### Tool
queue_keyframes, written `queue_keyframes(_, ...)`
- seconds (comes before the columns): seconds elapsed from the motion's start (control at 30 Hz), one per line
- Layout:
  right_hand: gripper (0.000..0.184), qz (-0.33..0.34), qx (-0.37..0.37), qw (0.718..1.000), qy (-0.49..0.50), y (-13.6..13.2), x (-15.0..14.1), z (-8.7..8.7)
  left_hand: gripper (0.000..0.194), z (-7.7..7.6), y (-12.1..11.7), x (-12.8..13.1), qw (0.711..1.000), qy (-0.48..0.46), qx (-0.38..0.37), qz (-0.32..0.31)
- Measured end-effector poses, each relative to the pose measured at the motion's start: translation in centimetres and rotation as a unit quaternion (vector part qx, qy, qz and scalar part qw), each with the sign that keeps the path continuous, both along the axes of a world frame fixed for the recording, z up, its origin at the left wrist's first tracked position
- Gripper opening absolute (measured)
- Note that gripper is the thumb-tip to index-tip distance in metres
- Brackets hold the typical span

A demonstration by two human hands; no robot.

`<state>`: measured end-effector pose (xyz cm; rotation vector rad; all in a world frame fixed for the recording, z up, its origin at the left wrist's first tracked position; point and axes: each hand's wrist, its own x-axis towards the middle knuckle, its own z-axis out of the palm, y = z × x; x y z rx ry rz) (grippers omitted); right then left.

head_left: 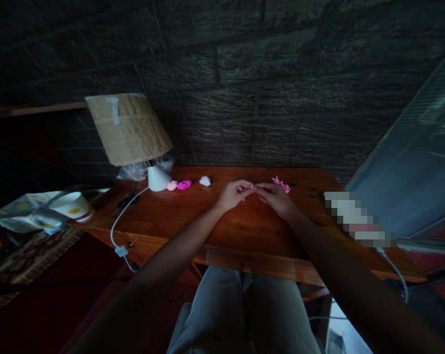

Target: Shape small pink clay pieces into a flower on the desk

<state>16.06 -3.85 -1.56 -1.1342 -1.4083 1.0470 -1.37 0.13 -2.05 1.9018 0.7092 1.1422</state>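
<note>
My left hand (233, 193) and my right hand (275, 196) meet fingertip to fingertip over the wooden table. Between them, thumbs and forefingers pinch a small pink piece of clay (252, 187). Just behind my right hand lies a cluster of small pink clay pieces (281, 184), partly hidden by the fingers. To the left, a white lump of clay (205, 181) rests on the tabletop. Farther left, a magenta lump (184, 184) touches a pale pink lump (172, 185) beside the lamp base.
A lamp (158, 178) with a newsprint shade stands at the back left of the table (244, 231), its white cord (113, 228) hanging over the front edge. A white paper bowl (73, 205) is at far left. On the right lies a pixelated object (355, 219) with a cable.
</note>
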Motion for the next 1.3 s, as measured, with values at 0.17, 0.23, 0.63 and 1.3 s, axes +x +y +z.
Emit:
queue_keyframes(0.17, 0.049, 0.014, 0.023, 0.999, -0.032, 0.06, 0.08, -0.12, 0.019, -0.04, 0.01, 0.04, 1.0, 0.004, 0.001, 0.001)
queue_keyframes(0.23, 0.05, 0.024, 0.04, 0.998, -0.052, 0.06, 0.13, -0.16, 0.018, -0.01, 0.0, 0.04, 1.0, 0.006, 0.002, 0.001)
queue_keyframes(0.63, 0.047, 0.017, 0.068, 0.995, -0.073, -0.06, 0.25, 0.02, 0.025, -0.08, 0.14, 0.06, 1.0, -0.015, -0.023, -0.002)
queue_keyframes(1.3, 0.044, -0.005, 0.051, 0.999, -0.018, 0.07, -0.03, -0.14, 0.039, 0.41, 0.16, -0.01, 0.991, -0.062, -0.118, -0.024)
